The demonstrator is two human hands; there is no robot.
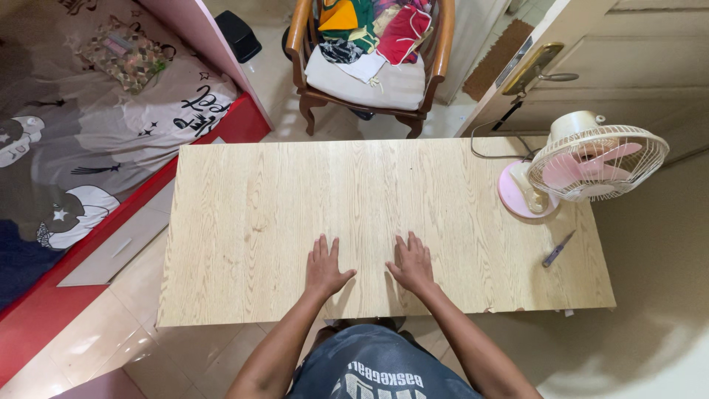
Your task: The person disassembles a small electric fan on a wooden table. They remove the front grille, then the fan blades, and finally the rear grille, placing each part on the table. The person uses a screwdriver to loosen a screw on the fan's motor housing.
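both forearms come up from the bottom edge, where the person's dark shirt is cut off. left hand (326, 268) and right hand (411, 264) lie palm down on the table (251, 214), side by side near its front edge, fingers (323, 249) spread a little and flat, holding nothing. the table is a pale wood-grain top whose long axis runs left to right; its legs are hidden under the top.

a small knife (558, 248) lies on the table well right of the right hand, its long axis slanting, the tip pointing up and to the right; the blade is too small to make out clearly. beyond the knife, at the table's right end, stands a pink fan (594, 162), its cage overhanging the edge.

behind the table, a wooden chair (369, 70) holds piled clothes, its top cut off. left of the table lies a bed (88, 140), partly out of frame.
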